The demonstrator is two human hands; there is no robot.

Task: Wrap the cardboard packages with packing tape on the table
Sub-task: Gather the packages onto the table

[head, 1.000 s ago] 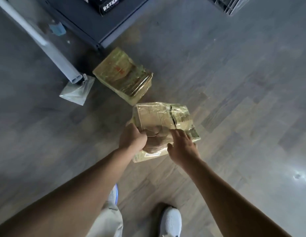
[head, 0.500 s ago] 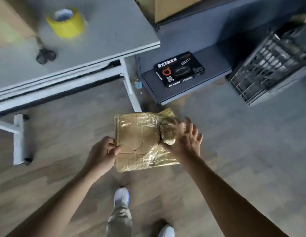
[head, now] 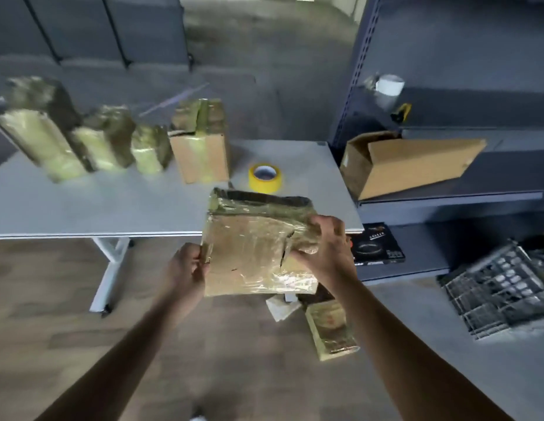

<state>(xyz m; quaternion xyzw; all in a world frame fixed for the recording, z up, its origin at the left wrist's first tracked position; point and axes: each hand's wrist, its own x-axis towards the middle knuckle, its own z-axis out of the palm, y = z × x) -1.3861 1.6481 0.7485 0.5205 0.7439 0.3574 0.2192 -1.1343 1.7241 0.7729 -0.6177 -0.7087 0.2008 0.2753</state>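
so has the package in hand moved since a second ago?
Yes, up. The held package was low beside the floor package; now the left hand and right hand hold it at the table edge, above that one.

Left hand (head: pixel 185 268) and right hand (head: pixel 322 250) grip, both forearms extended forward.

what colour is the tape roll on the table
Yellow, with a pale inner core; the tape roll shows in the head view.
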